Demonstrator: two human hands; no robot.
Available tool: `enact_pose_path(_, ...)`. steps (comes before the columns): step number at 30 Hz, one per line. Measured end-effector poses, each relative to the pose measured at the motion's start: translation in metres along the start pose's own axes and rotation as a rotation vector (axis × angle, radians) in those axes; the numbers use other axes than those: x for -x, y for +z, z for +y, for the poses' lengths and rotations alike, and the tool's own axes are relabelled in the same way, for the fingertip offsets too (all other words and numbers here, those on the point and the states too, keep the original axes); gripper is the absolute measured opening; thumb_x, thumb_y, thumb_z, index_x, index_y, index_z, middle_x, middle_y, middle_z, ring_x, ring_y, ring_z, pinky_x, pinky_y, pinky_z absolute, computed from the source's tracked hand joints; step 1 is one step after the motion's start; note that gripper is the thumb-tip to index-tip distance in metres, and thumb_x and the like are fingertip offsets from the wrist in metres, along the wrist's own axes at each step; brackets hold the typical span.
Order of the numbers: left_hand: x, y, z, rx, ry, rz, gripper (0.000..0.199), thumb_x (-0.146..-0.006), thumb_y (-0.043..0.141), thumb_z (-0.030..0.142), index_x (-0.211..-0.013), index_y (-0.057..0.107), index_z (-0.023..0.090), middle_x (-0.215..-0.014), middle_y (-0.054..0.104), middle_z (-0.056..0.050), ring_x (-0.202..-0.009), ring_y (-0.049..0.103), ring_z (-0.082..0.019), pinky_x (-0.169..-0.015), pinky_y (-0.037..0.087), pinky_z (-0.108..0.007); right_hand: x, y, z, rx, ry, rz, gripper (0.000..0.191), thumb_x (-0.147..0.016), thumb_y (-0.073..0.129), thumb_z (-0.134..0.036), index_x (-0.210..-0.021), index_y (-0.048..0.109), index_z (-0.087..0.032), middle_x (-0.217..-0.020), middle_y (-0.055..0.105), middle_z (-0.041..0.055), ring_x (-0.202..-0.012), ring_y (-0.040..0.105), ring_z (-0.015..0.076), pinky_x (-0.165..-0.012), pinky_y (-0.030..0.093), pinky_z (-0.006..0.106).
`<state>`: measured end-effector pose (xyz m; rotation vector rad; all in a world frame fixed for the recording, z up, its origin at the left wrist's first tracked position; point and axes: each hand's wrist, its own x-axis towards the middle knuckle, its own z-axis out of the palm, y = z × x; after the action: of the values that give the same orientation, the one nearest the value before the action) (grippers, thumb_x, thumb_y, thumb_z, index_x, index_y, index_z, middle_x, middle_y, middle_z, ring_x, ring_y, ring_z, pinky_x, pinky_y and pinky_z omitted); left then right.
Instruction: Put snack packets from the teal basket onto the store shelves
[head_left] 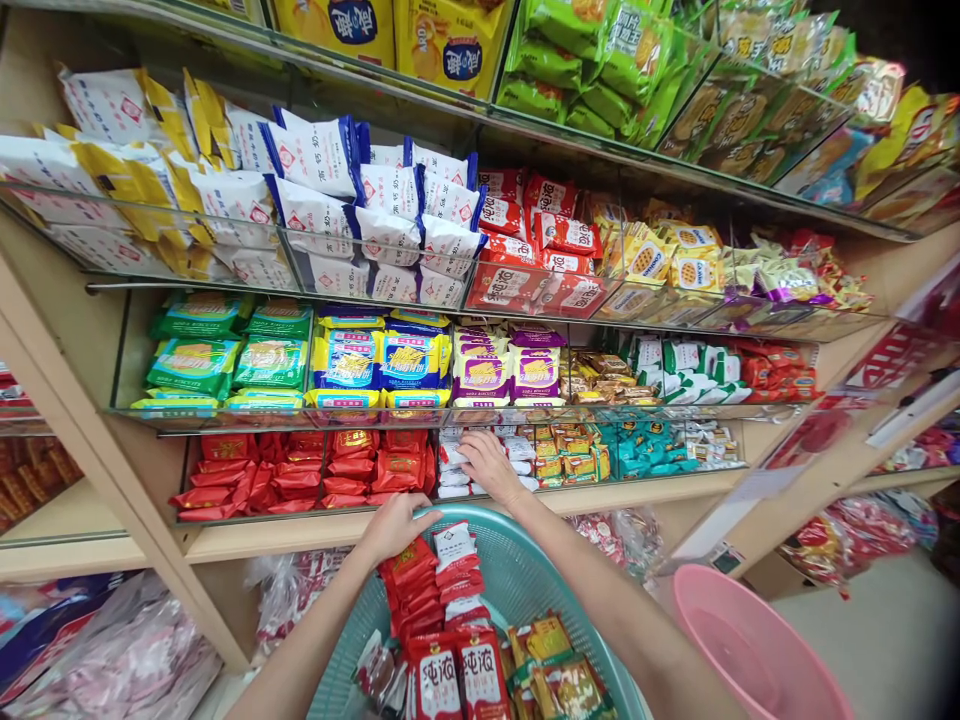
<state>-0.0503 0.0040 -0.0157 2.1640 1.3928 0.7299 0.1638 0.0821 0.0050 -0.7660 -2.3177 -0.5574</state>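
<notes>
The lowest wooden shelf [277,536] carries red packets [225,482], white packets [453,478], teal packets [649,450]

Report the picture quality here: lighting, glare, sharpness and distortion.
Head view: bright, fairly even light on the shelves, while the top-right corner goes nearly black; head view: shiny highlights on the clear plastic bags below; head view: left hand and right hand show no obvious motion smear; head view: slanting shelf lines, possibly wide-lens distortion or camera tilt.
</notes>
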Motion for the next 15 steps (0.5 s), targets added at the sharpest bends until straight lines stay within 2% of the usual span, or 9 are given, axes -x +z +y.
enact_pose_path(5,-0.001,0.000,0.000,0.019,-0.013,-0.012,0.039,-0.081,0.047,0.052,-0.083,0.067,0.019,-0.082,0.071,-0.004,-0.074,0.062,-0.019,-0.067,0.041,-0.025,0.000,-0.011,-0.004,-0.037,0.027,0.049,0.021,-0.090,0.043,-0.023,-0.107,0.056,-0.019,-0.108,0.059,0.0103,-0.115,0.046,0.0214,-0.100,0.036,0.046)
enact_pose_path(8,-0.001,0.001,-0.001,0.026,-0.013,-0.015,0.040,-0.081,0.046,0.053,-0.084,0.067,0.020,-0.083,0.071,-0.004,-0.075,0.062,-0.019,-0.067,0.042,-0.025,-0.001,-0.027,-0.010,-0.119,0.039,0.110,0.019,-0.090,0.043,-0.022,-0.106,0.054,-0.020,-0.107,0.059,0.0096,-0.115,0.048,0.0204,-0.101,0.036,0.048)
enact_pose_path(10,-0.001,0.002,-0.003,0.025,-0.010,-0.011,0.039,-0.081,0.047,0.053,-0.084,0.067,0.020,-0.082,0.071,-0.004,-0.074,0.062,-0.019,-0.067,0.042,-0.025,-0.001,-0.042,-0.021,-0.220,0.106,0.159,0.018,-0.090,0.043,-0.024,-0.106,0.051,-0.020,-0.108,0.059,0.0092,-0.114,0.050,0.0200,-0.101,0.036,0.048)
enact_pose_path(12,-0.001,0.002,-0.004,0.025,-0.005,-0.011,0.038,-0.082,0.047,0.052,-0.084,0.067,0.020,-0.081,0.071,-0.004,-0.073,0.062,-0.019,-0.066,0.041,-0.025,-0.001,-0.057,-0.037,-0.376,0.284,0.251,0.020,-0.089,0.048,-0.029,-0.107,0.048,-0.021,-0.109,0.058,0.0090,-0.111,0.052,0.0204,-0.099,0.040,0.046)
enact_pose_path(15,-0.001,0.002,-0.004,0.027,0.003,-0.008,0.038,-0.082,0.047,0.051,-0.084,0.067,0.020,-0.081,0.070,-0.003,-0.072,0.061,-0.018,-0.065,0.041,-0.024,0.001,-0.078,-0.064,-0.781,0.721,0.333,0.031,-0.083,0.056,-0.038,-0.108,0.044,-0.024,-0.109,0.056,0.0066,-0.097,0.059,0.0195,-0.079,0.053,0.038)
